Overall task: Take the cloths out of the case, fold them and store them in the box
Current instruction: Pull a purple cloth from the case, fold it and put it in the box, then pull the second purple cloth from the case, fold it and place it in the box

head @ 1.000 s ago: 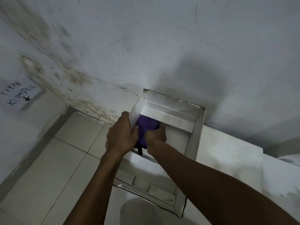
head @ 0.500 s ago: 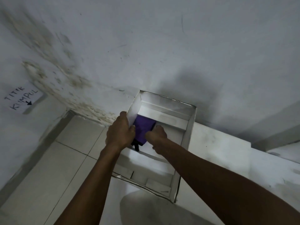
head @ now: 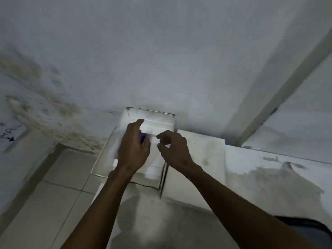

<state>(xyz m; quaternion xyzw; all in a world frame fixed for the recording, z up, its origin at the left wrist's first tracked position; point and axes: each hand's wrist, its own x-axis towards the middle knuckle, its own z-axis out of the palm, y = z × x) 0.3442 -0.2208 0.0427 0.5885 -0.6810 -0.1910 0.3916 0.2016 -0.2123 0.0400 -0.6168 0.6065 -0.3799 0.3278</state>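
Note:
A white cardboard box (head: 156,118) stands open against the stained wall. Inside it lies a folded purple cloth (head: 143,138), mostly hidden under my left hand; only a small strip shows between thumb and fingers. My left hand (head: 133,150) hovers palm down over the box's left half with its fingers stretched out, and the blur hides whether it touches the cloth. My right hand (head: 173,150) is above the box's right edge, fingers loosely curled and apart, holding nothing. The case is not in view.
A white raised ledge (head: 203,151) adjoins the box on the right. A handwritten paper sign (head: 10,135) hangs on the left wall. Pale floor tiles (head: 62,177) lie at the lower left. A dark object (head: 309,229) shows at the bottom right corner.
Both hands gripped the purple cloth inside the box before. Now they have lifted and spread apart, the right hand off the cloth. The view has tilted and blurred.

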